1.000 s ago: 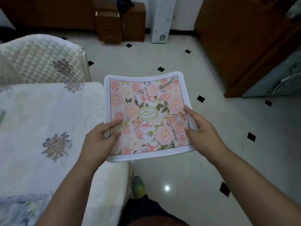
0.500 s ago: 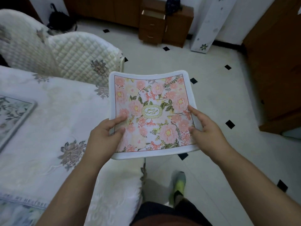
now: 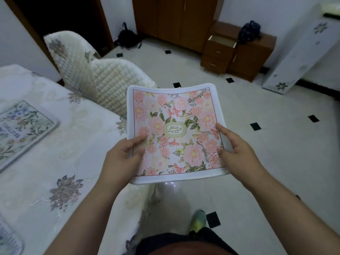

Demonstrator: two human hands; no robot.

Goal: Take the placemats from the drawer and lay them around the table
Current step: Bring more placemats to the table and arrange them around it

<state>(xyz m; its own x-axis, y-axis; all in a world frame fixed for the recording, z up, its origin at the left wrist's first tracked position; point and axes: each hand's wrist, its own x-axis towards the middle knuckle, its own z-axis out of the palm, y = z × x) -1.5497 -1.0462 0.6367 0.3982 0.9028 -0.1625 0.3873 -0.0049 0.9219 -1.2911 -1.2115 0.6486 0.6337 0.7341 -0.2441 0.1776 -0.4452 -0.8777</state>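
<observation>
Cream embroidered cloth covers the table (image 3: pixel 46 162) at left, bearing a blue-flowered placemat (image 3: pixel 22 129), beside quilted chairs (image 3: pixel 110 83) on pale tile with a wooden drawer unit (image 3: pixel 219 52) behind. Left hand (image 3: pixel 123 159) and right hand (image 3: pixel 237 150) each pinch a side edge of the pink floral placemat (image 3: pixel 176 129), held above the table's corner and floor.

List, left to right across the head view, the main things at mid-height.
Blue floral placemat on the table → left hand → pink floral placemat → right hand → tiled floor.
</observation>
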